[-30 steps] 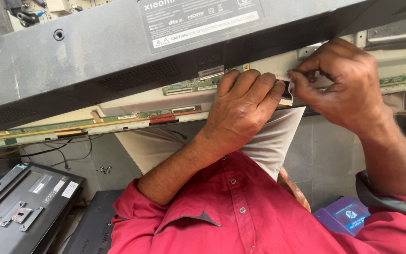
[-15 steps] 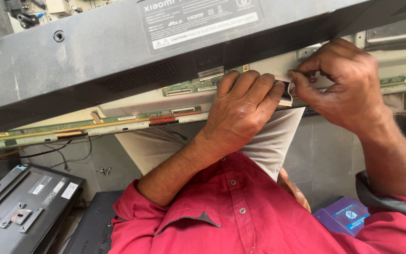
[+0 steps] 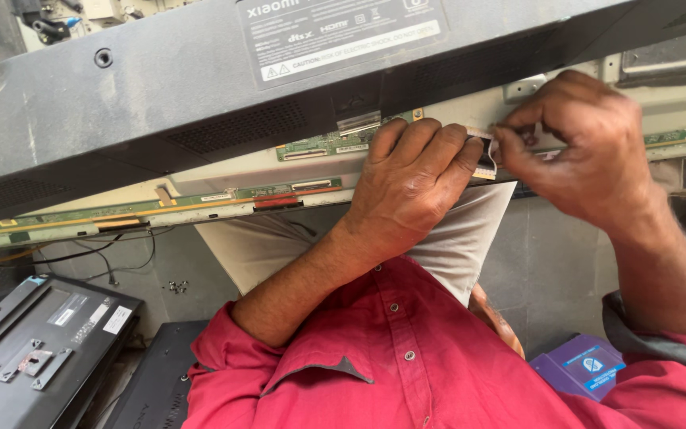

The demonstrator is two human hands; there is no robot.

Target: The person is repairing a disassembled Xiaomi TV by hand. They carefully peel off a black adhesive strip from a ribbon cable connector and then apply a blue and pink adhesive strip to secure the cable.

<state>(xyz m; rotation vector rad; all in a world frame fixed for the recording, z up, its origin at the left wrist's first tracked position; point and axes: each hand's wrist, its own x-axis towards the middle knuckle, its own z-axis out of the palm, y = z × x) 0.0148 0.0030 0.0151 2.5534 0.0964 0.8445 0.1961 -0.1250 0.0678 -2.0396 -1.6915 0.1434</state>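
The flat ribbon cable [image 3: 484, 152] sits at the lower edge of the television [image 3: 200, 87], between the two hands, just under the grey back cover. Its gold end looks free of any socket, so I judge that the cable is loose and not yet seated (the socket itself is hidden by the fingers). The right hand [image 3: 589, 151] pinches the cable narrowly between thumb and fingertips. The left hand [image 3: 410, 187] lies curled against the same edge, just left of the cable, with its fingertips at the cable; whether it grips anything I cannot tell. Left of the cable, the long green circuit strip [image 3: 200, 202] runs along the edge, bare and exposed. Room is tight: the cover overhangs from above, and the white sheet [image 3: 470, 238] hangs directly below the cable. Further below, the purple box [image 3: 581, 369] and another dark panel [image 3: 33, 342] stand well apart.
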